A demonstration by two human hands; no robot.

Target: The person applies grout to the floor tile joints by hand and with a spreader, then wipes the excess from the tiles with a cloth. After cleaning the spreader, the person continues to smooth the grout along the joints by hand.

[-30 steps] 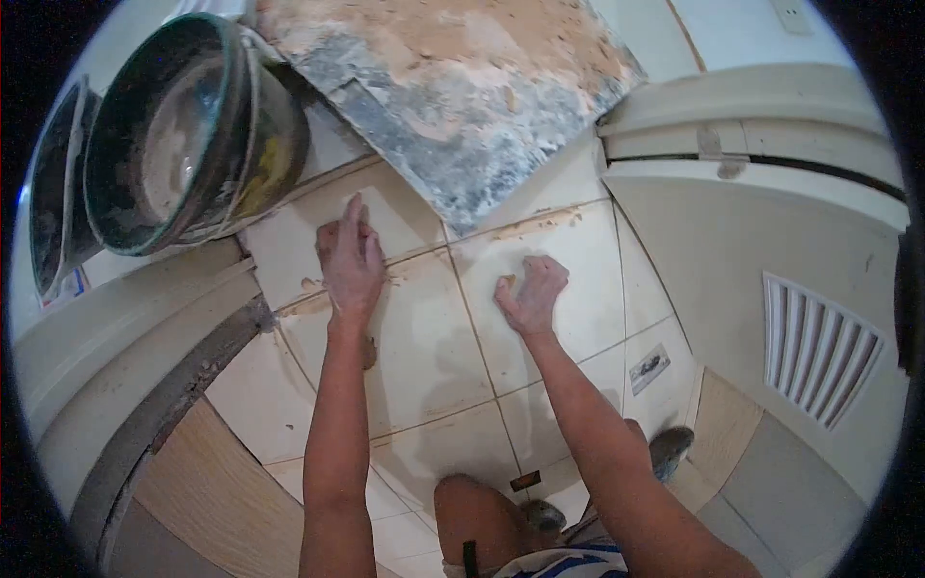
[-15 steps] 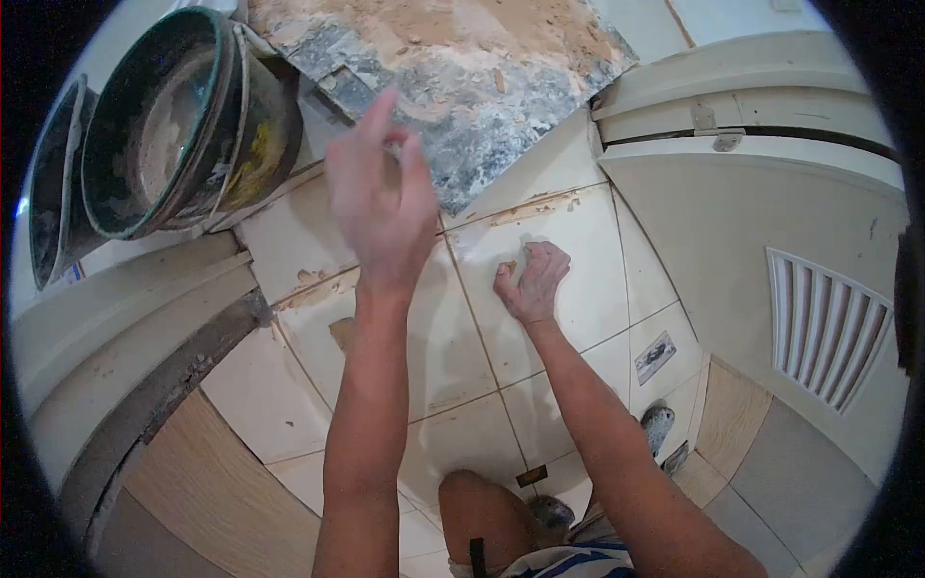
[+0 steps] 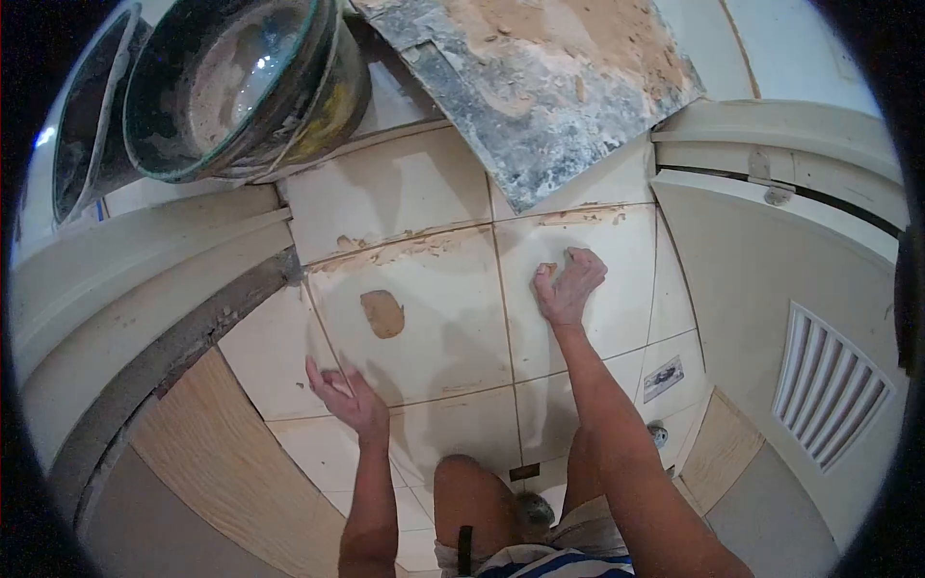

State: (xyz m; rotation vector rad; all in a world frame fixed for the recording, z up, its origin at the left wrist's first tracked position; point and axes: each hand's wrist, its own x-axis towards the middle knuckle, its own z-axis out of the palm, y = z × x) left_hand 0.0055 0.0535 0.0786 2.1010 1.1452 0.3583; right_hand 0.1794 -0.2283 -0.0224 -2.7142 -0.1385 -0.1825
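My left hand [image 3: 352,403] is low over the cream floor tiles, fingers apart and palm partly turned up, with nothing visible in it. Above it on a tile lies a flat brown patch of mortar [image 3: 383,314]. On the right, my right hand [image 3: 575,289] is curled close to the tiles. A small lump of brown mortar [image 3: 549,268] shows between its thumb and bent fingers; the fingertips are partly hidden. Ahead, a grey, crusted board [image 3: 540,144] carries a spread of brown mortar [image 3: 588,39].
Dirty black buckets [image 3: 241,87] stand at the upper left, one with cloudy liquid. A door with a white vent grille [image 3: 833,385] stands at the right, and a door frame [image 3: 145,250] at the left. Mortar crumbs [image 3: 414,246] lie along the joint.
My left hand has come down and back from near the board to the lower left, uncovering the mortar patch. My right hand stays nearly in place over the tile. The view has shifted.
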